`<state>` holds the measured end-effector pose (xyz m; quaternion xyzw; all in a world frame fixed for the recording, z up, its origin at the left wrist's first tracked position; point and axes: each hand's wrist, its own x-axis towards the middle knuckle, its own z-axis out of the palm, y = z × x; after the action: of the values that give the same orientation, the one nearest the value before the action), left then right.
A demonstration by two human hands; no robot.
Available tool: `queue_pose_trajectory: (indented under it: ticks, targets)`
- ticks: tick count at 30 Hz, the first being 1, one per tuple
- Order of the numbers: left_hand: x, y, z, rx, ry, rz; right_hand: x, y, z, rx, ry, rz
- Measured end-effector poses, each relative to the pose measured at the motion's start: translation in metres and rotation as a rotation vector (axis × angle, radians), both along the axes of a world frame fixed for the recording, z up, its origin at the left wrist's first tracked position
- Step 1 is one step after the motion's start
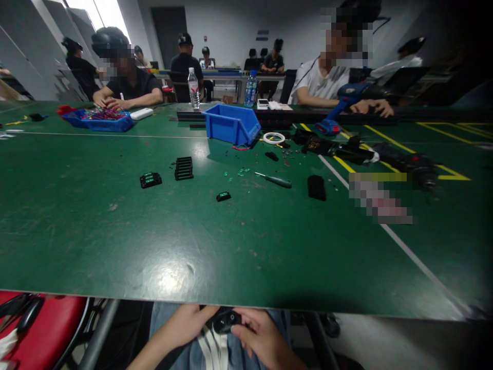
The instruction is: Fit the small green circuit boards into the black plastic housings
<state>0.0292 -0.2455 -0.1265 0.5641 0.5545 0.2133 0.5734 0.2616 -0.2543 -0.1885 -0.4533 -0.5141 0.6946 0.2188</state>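
Below the near table edge, over the lap, a small glossy black handheld device [226,322] with a round button mark sits between both hands. My right hand [258,331] grips it from the right, thumb and fingers closed around its end. My left hand [188,321] holds its left side; the thumb reaches along the top and the other fingers are hidden. White straps [213,347] hang beneath the device over the blue trousers. On the green table [154,241] ahead lie a screwdriver [278,181], a small black part with a green board [223,196] and a slotted black frame [184,168].
A blue bin [231,123] stands farther back beside a white ring [273,137]. More black parts [150,179], [316,187] lie around. A blue cordless drill [339,105] stands near a co-worker [323,77]. Another person [129,85] handles wires in a blue tray [96,121]. A red chair [50,329] is at left.
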Motion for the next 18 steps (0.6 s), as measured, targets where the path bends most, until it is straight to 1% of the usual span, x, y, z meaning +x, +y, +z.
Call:
queue_pose_trajectory:
  ticks: [4,7,11,18]
  targets:
    - [-0.001,0.002,0.006,-0.011,-0.018,-0.011,-0.001,0.001,-0.001,-0.006,0.024,-0.001]
    - [-0.001,0.004,0.007,-0.001,-0.022,-0.003,-0.002,0.001,-0.005,-0.011,0.037,-0.012]
    - [0.002,0.006,0.003,0.018,-0.012,0.027,0.000,0.002,-0.008,-0.018,0.069,-0.012]
    - [0.010,0.006,-0.004,0.021,0.014,0.078,-0.001,0.007,0.002,-0.036,0.101,-0.006]
